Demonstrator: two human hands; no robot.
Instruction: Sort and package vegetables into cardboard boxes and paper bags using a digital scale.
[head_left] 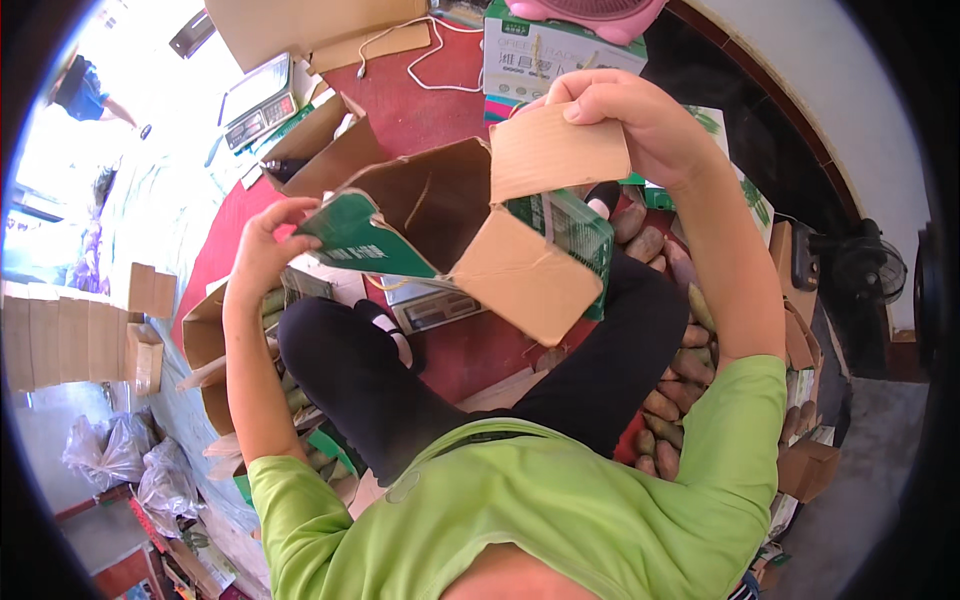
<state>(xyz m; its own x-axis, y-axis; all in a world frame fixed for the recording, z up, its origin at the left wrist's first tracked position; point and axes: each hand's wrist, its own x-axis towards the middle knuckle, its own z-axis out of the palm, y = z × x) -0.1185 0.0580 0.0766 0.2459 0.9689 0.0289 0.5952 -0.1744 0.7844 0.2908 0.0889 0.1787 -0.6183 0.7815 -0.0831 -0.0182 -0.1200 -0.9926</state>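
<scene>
Between my hands a green-and-brown cardboard box (pixel 430 205) is held tilted, its top open toward me and its brown inside showing. My left hand (pixel 268 248) pinches the green flap on the box's left side. With thumb and fingers, my right hand (pixel 640 125) grips a plain brown flap (pixel 560 155) at the upper right. Another brown flap (pixel 530 275) hangs loose toward my lap. Below the box, a scale (pixel 430 305) is partly hidden. Long root vegetables (pixel 690 370) lie heaped beside my right leg.
A second scale (pixel 258 100) stands beside an open carton (pixel 325 145) at the far left. A white-and-green carton (pixel 560 60) with a pink fan on it stands ahead. Folded cardboard (pixel 65 340) and plastic bags (pixel 110 450) are at left; a black fan (pixel 870 262) is at right.
</scene>
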